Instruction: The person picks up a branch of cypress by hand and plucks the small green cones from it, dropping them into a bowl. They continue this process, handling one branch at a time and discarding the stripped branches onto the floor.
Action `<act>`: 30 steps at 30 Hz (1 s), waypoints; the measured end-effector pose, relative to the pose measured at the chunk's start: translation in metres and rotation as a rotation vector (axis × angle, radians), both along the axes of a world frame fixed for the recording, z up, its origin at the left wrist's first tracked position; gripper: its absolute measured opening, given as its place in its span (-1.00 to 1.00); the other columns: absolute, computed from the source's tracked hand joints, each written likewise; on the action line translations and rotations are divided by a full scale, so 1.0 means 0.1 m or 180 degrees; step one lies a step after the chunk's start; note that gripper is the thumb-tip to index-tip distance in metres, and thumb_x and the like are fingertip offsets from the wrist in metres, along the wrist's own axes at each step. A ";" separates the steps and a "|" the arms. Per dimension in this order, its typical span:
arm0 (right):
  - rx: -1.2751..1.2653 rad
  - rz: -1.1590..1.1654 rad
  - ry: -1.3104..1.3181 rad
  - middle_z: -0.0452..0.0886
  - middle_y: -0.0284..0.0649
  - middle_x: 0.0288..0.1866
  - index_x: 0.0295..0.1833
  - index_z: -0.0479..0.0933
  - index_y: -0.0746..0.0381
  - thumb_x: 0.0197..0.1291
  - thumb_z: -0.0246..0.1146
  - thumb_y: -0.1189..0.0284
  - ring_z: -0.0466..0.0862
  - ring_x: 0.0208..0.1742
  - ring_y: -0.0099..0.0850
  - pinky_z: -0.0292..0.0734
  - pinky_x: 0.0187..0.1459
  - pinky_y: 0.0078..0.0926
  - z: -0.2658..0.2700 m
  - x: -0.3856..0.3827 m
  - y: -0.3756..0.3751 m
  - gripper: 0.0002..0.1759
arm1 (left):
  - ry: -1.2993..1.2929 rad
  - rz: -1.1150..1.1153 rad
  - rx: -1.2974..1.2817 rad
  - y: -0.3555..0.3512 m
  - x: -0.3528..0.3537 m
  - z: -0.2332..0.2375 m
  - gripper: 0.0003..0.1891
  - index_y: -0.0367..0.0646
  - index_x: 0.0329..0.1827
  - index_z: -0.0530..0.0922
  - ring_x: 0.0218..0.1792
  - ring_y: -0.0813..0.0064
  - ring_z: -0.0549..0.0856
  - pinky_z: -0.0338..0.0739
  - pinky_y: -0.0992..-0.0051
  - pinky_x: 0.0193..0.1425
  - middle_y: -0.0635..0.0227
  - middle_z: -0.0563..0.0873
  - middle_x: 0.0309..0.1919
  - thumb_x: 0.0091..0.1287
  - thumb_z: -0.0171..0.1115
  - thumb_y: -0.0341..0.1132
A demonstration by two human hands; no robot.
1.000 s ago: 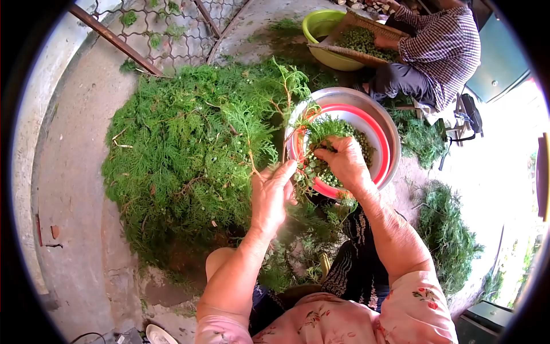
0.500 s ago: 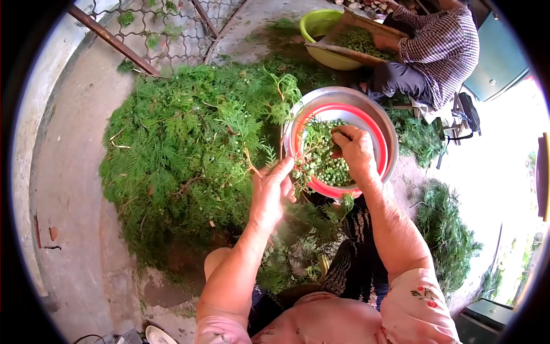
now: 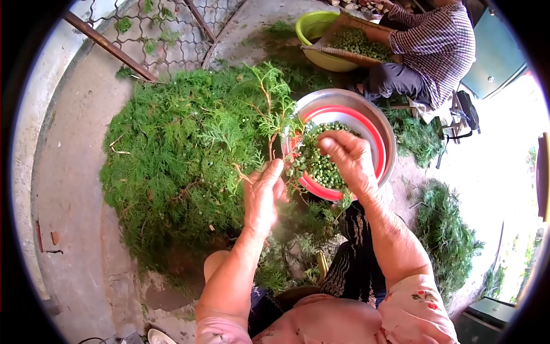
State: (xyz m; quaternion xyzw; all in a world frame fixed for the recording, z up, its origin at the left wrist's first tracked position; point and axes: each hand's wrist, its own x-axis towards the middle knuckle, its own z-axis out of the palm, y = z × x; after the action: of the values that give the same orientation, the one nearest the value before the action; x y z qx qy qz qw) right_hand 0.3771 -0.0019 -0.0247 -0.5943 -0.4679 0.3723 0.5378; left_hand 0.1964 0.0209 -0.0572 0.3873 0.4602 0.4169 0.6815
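My left hand (image 3: pixel 263 192) is closed round the stem of a green conifer branch (image 3: pixel 271 123), its feathery tip pointing up and away from me. Side sprigs with small green cones lean from it over the basin's left side. My right hand (image 3: pixel 350 160) hangs over the basin, thumb and fingers pinched together; whatever is between them is too small to make out. Beneath, a red-rimmed bowl (image 3: pixel 378 140) sits inside a wider metal basin (image 3: pixel 392 150). Many small green cones (image 3: pixel 327 171) lie in the bowl.
A large heap of cut conifer branches (image 3: pixel 172 155) covers the floor at left. More branches (image 3: pixel 444 229) lie at right. Beyond the basin a seated person (image 3: pixel 429 51) handles green bits on a woven tray (image 3: pixel 338 53) over a yellow-green tub (image 3: pixel 305 26). A metal lattice (image 3: pixel 166 34) stands at the back.
My right hand has moved slightly left and nearer the sprigs. My left hand has shifted a little left and down, and the branch now stands more upright.
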 end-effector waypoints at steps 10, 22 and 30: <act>0.0117 0.0856 -0.1302 0.56 -0.02 -0.24 0.00 0.46 0.32 -0.02 0.33 0.05 0.62 -0.22 -0.20 0.54 -0.17 -0.33 -0.02 -0.17 0.07 -0.38 | 0.0018 -0.0138 -0.0075 -0.01 -0.01 0.09 -0.71 -0.16 -0.35 0.57 -0.71 0.72 0.31 0.33 0.64 -0.61 0.55 0.33 -0.76 0.31 0.14 -0.10; -0.0919 0.1189 -0.0133 0.57 -0.24 -0.49 -0.16 0.48 0.31 0.12 0.29 0.32 0.55 -0.47 -0.52 0.47 -0.41 -0.52 0.12 -0.29 0.04 -0.70 | 0.0117 -0.0209 0.0182 -0.01 -0.04 0.06 -0.77 -0.18 -0.37 0.58 -0.70 0.73 0.36 0.35 0.66 -0.67 0.55 0.45 -0.68 0.27 0.21 -0.18; -0.0724 0.1449 0.0112 0.52 -0.32 -0.58 -0.12 0.49 0.34 0.18 0.24 0.34 0.43 -0.69 -0.63 0.37 -0.65 -0.65 0.07 -0.23 0.06 -0.72 | -0.0197 -0.0216 0.0117 0.00 -0.04 0.10 -0.80 -0.20 -0.36 0.59 -0.70 0.68 0.43 0.33 0.66 -0.69 0.50 0.52 -0.65 0.25 0.22 -0.23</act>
State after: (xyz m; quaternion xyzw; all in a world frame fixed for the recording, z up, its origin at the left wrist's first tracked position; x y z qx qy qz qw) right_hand 0.3536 0.0045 -0.0174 -0.5238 -0.5353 0.5443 0.3779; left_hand 0.1921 0.0205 -0.0477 0.4021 0.4178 0.4137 0.7019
